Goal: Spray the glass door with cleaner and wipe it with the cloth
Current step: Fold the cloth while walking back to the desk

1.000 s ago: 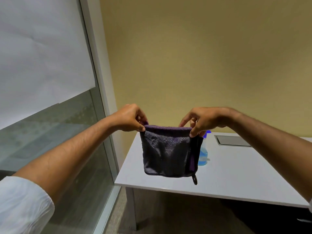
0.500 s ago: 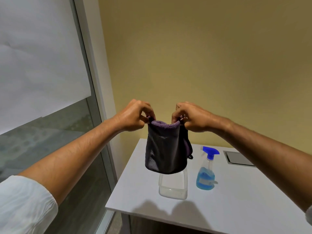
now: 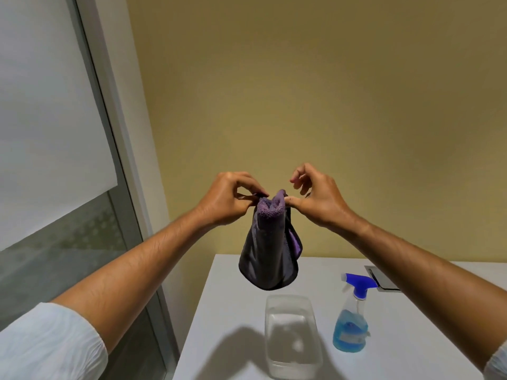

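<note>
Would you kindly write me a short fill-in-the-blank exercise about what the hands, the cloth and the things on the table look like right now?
1. Both hands, the left hand and the right hand, pinch the top edge of the ____ cloth.
2. The spray bottle on the white table holds a ____ liquid.
3. The clear plastic container stands to the ____ of the spray bottle.
4. The glass door is on the person's ____ side.

Missing words: purple; blue; left; left
</note>
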A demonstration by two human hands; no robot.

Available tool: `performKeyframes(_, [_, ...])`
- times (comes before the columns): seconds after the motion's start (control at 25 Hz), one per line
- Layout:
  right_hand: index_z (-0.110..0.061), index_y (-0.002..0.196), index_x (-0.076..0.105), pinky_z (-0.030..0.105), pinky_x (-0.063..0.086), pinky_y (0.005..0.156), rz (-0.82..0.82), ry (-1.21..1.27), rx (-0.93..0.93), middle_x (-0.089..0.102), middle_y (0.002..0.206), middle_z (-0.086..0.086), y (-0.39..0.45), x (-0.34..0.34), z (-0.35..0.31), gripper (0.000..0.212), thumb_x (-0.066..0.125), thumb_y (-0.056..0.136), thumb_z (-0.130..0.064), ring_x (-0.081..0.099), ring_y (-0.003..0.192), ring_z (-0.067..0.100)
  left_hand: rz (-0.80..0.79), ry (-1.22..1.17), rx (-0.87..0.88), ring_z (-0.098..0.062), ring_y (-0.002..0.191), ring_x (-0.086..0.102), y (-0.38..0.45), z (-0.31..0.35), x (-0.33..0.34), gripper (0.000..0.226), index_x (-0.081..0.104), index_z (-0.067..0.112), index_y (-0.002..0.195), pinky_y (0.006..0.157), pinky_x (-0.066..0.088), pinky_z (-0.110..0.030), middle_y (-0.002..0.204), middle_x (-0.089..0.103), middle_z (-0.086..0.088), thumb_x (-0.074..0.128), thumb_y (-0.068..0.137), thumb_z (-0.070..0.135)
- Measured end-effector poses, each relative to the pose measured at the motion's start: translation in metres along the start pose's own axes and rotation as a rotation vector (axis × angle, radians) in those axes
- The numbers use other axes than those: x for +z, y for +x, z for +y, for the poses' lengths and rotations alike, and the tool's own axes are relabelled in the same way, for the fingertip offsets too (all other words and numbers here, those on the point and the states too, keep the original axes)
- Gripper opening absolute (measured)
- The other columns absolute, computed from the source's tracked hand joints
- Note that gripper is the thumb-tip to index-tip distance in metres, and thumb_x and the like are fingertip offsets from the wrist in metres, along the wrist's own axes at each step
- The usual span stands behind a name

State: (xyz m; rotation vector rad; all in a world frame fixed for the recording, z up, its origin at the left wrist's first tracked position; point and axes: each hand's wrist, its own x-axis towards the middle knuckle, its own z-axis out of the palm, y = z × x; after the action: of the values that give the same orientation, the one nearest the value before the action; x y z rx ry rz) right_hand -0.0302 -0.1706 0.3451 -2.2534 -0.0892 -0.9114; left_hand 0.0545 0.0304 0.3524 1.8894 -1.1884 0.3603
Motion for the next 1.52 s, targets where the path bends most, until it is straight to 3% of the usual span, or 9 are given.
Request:
performKeyframes(0.08, [-0.025, 0.071, 0.064, 0.014, 0.043, 0.054, 0.005, 0.063, 0.075, 0.064, 0.064, -0.010, 0.008, 0.010, 0.009, 0.021, 0.084, 0.071, -0.018, 0.053, 0.055, 0.002, 0.015, -0.014, -0.009, -0.006, 0.082, 0.068, 0.010, -0.015, 0.001, 0.031, 0.078, 0.023, 0.086, 0.070, 0.058, -0.022, 0.084, 0.069, 0.013, 0.075, 0.076, -0.006])
performKeyframes(0.2, [-0.015, 0.079, 0.075, 0.023, 0.048, 0.057, -0.194, 0.362, 0.224, 0.072, 0.070, -0.002, 0.016, 0.020, 0.013, 0.007, 0.074, 0.084, -0.011, 0.060, 0.061, 0.005, 0.040, -0.040, 0.005, -0.004, 0.080, 0.067, 0.022, -0.029, 0.005, 0.030, 0.077, 0.027, 0.086, 0.065, 0.055, -0.016, 0.082, 0.068, 0.017, 0.079, 0.075, -0.001])
performKeyframes(0.4, [-0.007, 0.105, 0.073, 0.039, 0.046, 0.086, -0.423, 0.613, 0.349, 0.073, 0.103, 0.010, 0.031, 0.013, 0.028, 0.041, 0.050, 0.071, -0.006, 0.062, 0.095, 0.018, 0.085, 0.007, -0.004, 0.005, 0.077, 0.067, 0.037, -0.038, 0.013, 0.025, 0.076, 0.022, 0.088, 0.059, 0.049, -0.006, 0.077, 0.068, 0.020, 0.077, 0.075, 0.002])
performKeyframes(0.52, [-0.009, 0.125, 0.063, 0.040, 0.045, 0.097, -0.541, 0.593, 0.286, 0.067, 0.125, 0.012, 0.034, 0.010, 0.035, 0.049, 0.062, 0.076, -0.016, 0.060, 0.111, 0.021, 0.119, 0.010, -0.014, 0.004, 0.075, 0.068, 0.045, -0.039, 0.018, 0.024, 0.072, 0.020, 0.090, 0.057, 0.051, -0.008, 0.077, 0.070, 0.016, 0.075, 0.074, 0.002])
performKeyframes(0.68, [-0.019, 0.112, 0.071, 0.037, 0.053, 0.096, -0.461, 0.369, 0.174, 0.074, 0.110, 0.002, 0.040, 0.013, 0.038, 0.042, 0.085, 0.072, -0.016, 0.066, 0.107, 0.012, 0.114, 0.060, -0.066, 0.000, 0.075, 0.066, 0.052, -0.038, 0.025, 0.031, 0.069, 0.021, 0.100, 0.057, 0.052, -0.009, 0.076, 0.069, 0.010, 0.077, 0.074, 0.006])
performKeyframes(0.88, [-0.014, 0.106, 0.071, 0.040, 0.054, 0.089, -0.423, 0.398, 0.172, 0.075, 0.101, 0.011, 0.057, 0.006, 0.046, 0.041, 0.075, 0.071, 0.007, 0.068, 0.091, 0.015, -0.065, 0.173, 0.008, -0.002, 0.101, 0.060, 0.066, -0.036, 0.020, 0.045, 0.067, 0.020, 0.119, 0.081, 0.054, -0.015, 0.110, 0.065, 0.008, 0.074, 0.077, 0.009])
performKeyframes(1.16, [-0.021, 0.112, 0.052, 0.037, 0.054, 0.080, -0.416, 0.535, 0.224, 0.077, 0.092, 0.010, 0.063, 0.008, 0.063, 0.059, 0.077, 0.066, 0.006, 0.069, 0.083, 0.019, -0.126, 0.159, -0.119, -0.018, 0.075, 0.068, 0.067, -0.035, 0.024, 0.013, 0.069, 0.025, 0.083, 0.075, 0.059, -0.040, 0.076, 0.072, 0.004, 0.070, 0.071, 0.021])
performKeyframes(1.36, [-0.014, 0.122, 0.059, 0.028, 0.056, 0.084, -0.452, 0.637, 0.212, 0.075, 0.107, 0.006, 0.057, 0.009, 0.079, 0.062, 0.087, 0.067, -0.008, 0.070, 0.098, 0.017, -0.021, 0.195, -0.132, -0.020, 0.064, 0.064, 0.067, -0.040, 0.020, 0.010, 0.069, 0.021, 0.078, 0.063, 0.056, -0.039, 0.069, 0.071, 0.001, 0.068, 0.070, 0.027])
performKeyframes(1.52, [-0.011, 0.117, 0.063, 0.027, 0.054, 0.088, -0.515, 0.503, 0.307, 0.070, 0.112, 0.011, 0.033, 0.007, 0.109, 0.057, 0.089, 0.066, -0.011, 0.067, 0.100, 0.018, 0.090, 0.091, -0.207, -0.014, 0.064, 0.061, 0.069, -0.049, 0.004, 0.011, 0.066, 0.025, 0.076, 0.070, 0.057, -0.038, 0.077, 0.073, -0.008, 0.072, 0.073, 0.016])
